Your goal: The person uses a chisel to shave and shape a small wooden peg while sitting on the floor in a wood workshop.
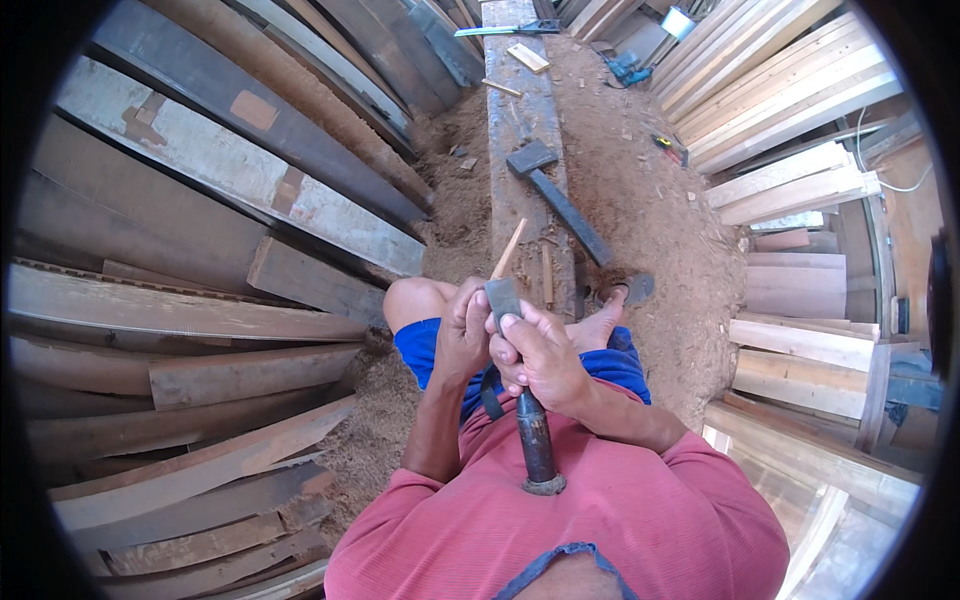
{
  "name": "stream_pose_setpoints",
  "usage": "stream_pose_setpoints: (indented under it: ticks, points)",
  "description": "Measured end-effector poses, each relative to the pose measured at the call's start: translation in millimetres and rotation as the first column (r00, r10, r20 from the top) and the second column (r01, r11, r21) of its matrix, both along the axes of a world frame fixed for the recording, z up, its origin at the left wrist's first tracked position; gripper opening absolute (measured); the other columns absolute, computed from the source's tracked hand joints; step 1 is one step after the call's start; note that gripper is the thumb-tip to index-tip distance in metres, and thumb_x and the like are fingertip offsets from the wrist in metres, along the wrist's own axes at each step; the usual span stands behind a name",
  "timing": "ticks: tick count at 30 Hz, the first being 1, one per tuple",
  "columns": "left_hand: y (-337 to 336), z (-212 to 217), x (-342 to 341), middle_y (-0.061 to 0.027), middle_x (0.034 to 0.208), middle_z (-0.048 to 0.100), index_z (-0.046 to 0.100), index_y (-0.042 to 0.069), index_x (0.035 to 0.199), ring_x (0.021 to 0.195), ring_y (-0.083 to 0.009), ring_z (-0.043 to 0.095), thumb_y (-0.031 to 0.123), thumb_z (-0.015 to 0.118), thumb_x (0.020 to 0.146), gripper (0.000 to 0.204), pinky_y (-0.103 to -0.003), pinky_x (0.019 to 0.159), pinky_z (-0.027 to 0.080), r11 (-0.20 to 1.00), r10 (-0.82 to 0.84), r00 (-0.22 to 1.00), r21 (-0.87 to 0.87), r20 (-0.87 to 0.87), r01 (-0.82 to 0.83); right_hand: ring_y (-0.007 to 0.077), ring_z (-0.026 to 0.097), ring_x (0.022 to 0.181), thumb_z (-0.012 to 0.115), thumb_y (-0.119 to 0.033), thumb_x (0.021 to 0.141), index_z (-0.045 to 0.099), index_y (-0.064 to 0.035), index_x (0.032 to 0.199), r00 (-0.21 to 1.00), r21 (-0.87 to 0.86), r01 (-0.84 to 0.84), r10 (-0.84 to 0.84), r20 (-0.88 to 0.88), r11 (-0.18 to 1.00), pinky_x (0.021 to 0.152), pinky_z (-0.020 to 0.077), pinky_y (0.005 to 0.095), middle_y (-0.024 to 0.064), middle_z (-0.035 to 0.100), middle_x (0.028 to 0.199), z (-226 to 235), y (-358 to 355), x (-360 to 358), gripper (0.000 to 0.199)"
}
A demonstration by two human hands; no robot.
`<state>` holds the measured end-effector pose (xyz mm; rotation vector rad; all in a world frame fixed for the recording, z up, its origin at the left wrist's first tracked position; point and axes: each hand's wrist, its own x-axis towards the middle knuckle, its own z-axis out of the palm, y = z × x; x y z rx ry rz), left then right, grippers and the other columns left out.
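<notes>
Near the person's chest, both hands were closed on a chisel point(530, 430), the right hand point(540, 355) wrapping its handle and the left hand point(463, 330) pinching the blade, its long axis running near-to-far toward the beam point(520, 110).

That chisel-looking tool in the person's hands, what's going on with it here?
A person in a red shirt sits astride a long wooden beam in a timber-filled shed. Both hands grip a chisel, blade up: the right hand around its handle, the left hand beside the blade, with a thin wooden stick rising just behind. A mallet-like hammer lies untouched further along the beam, amid sawdust.
</notes>
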<state>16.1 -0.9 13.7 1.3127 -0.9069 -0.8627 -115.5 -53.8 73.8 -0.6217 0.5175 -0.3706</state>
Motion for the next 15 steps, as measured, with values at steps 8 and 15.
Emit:
stream_pose_setpoints:
  ticks: [8,15]
  points:
    - [11.1,20.1,-6.2,-0.0033,0.068,0.054,0.059,-0.001,0.097,0.06,-0.0091,0.049,0.024,0.041,0.103,0.032,-0.028,0.052,0.038,0.997,0.075,0.982,-0.025,0.174,-0.072,0.0043,0.039,0.045,0.042,-0.025,0.102,0.049,-0.0029,0.104,0.999,-0.114,0.038,-0.04,-0.018,0.993,0.04,0.0409,0.0212,-0.0005,0.045,0.069,10.7,-2.8,-1.1,0.023]
    - [43.9,-6.7,-15.0,-0.005,0.064,0.051,0.055,0.0,0.081,0.056,-0.0149,0.05,0.018,0.047,0.099,0.027,-0.036,0.051,0.038,0.988,-0.129,0.882,-0.02,0.452,0.155,0.0047,0.037,0.043,0.04,-0.026,0.103,0.047,-0.0036,0.106,0.983,-0.146,0.182,-0.179,0.035,0.972,0.041,0.0402,0.0223,0.0003,0.045,0.067,29.4,-13.8,-22.8,0.024]
